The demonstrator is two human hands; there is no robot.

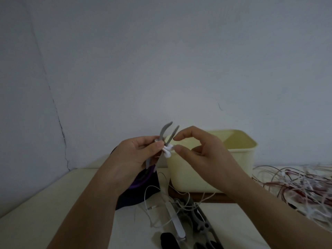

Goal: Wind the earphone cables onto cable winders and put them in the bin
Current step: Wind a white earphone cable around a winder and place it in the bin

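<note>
Left hand: the left hand point(138, 154) is gripping a grey cable winder point(168, 132) up in front of the chest, fingers curled round its stem and the thumb pressing against a pair of white earbuds point(167, 150).
Right hand: the right hand point(201, 151) is hovering just to the right of the left one with fingers curled. Its forefinger is reaching toward the winder's right prong and its thumb is sitting just beside the earbuds. From here I cannot tell whether it is pinching anything.
Cable winder: its two grey prongs are sticking up above the left hand's fingers, spread in a V and leaning to the right.
Earbuds: they are sitting between the two thumbs, at the base of the prongs.
Cable: a thin white cable point(145, 196) is lying in loose loops on the worktop point(71, 203) below both hands.
Bin: a pale yellow bin point(215, 169) is standing behind and under the right hand, open at the top.
Tangle of cables: a tangle of cables point(296, 182), white and dark red, is sprawling well to the right of the right hand.
Spare winders: spare winders point(199, 223), grey, white and black, are lying below the hands, nearest the person.
Dark cloth: a dark cloth point(138, 191) with purple stripes is lying under the left wrist.
</note>
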